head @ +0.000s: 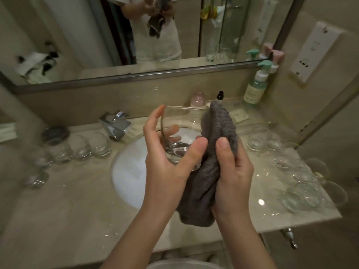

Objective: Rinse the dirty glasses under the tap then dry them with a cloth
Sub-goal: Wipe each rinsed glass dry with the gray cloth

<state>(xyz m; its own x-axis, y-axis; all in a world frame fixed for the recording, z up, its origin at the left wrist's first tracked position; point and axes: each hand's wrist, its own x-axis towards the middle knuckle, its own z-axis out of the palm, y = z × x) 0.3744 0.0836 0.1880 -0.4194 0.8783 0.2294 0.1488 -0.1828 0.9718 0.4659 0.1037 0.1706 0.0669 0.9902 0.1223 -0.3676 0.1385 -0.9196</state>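
- Over the sink [124, 171]: both hands up in mid-frame, working one glass [180, 133] with a grey cloth [217, 133].
- Left hand [167, 158] grips the glass: fingers curled round the far side and seen through the wall, thumb across the near side by the base.
- Glass is clear and tilted, with its mouth facing away and up; the rim runs from the left fingertips across to the cloth.
- Right hand [231, 171] grips the bunched cloth, thumb pressed on top of it, fingers wrapped behind.
- Cloth touches the glass's right side; its top end pokes above the rim and its tail hangs below both hands. Cannot tell whether any cloth is inside the glass.
- Tap [114, 124]: chrome, at the back left of the sink. No water visible from it.
- Left glasses [77, 148]: a cluster on the counter [58, 210] left of the sink, near the tap.
- Right glasses [295, 171]: a larger cluster on the counter right of the sink, running towards the front edge. Blurred, so a count is not possible.
- Back right corner: pump bottle [254, 88] with a teal top, against the wall.
- Behind the held glass: small pink bottle [198, 99] and a black-capped item [220, 95], partly hidden.
- Mirror [116, 35] above the counter shows the person's torso, holding the cloth.
- Socket panel [314, 51] on the right wall.
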